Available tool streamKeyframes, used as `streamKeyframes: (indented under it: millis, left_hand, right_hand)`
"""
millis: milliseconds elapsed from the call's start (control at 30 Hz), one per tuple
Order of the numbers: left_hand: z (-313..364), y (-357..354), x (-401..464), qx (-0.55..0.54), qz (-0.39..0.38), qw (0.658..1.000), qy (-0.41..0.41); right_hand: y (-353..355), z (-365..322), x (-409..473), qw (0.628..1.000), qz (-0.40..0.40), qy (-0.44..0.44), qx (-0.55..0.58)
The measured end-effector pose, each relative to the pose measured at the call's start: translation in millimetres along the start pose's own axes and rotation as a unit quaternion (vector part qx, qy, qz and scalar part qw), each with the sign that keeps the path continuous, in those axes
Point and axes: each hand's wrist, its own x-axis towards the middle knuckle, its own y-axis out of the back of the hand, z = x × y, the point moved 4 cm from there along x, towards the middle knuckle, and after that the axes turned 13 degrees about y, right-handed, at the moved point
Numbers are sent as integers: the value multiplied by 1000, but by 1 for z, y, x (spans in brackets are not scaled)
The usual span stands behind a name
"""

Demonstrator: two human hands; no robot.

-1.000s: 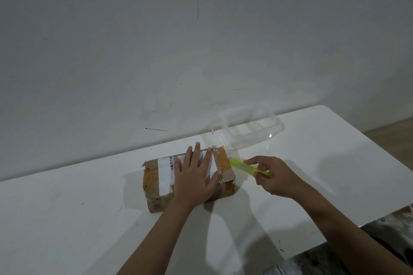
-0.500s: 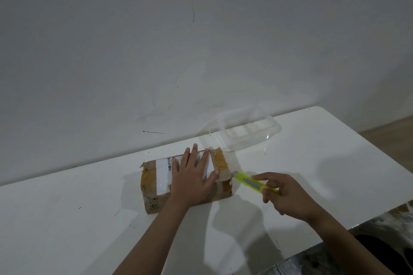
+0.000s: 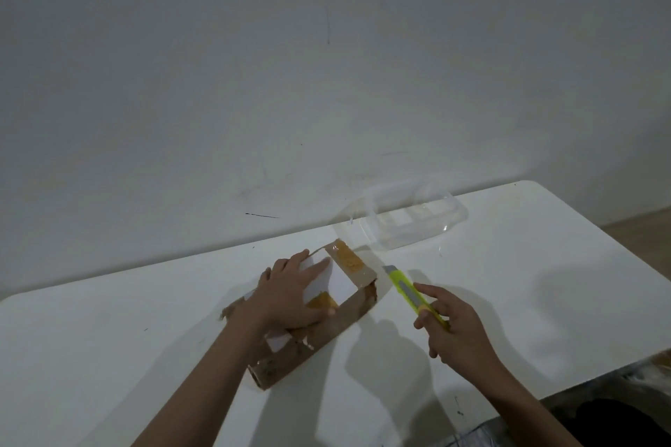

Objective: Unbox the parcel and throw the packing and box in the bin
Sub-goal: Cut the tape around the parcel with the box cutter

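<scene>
Two hands share the white table (image 3: 526,283): the left hand (image 3: 290,298) lies flat, fingers spread, atop the taped parcel (image 3: 326,330), while the right hand (image 3: 454,330) grips a yellow cutter (image 3: 410,292) beside it. Best to slice shallowly, away from those fingers.

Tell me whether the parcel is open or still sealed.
Still sealed: the parcel shows tape over closed flaps, left hand flat on top, cutter beside it.
</scene>
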Motion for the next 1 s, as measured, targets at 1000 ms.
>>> streamKeyframes:
  millis: [1000]
  left_hand:
    - [25, -41, -15, -23, 122, 988, 97]
  right_hand:
    - [-33, -7, 20, 998, -57, -27, -12]
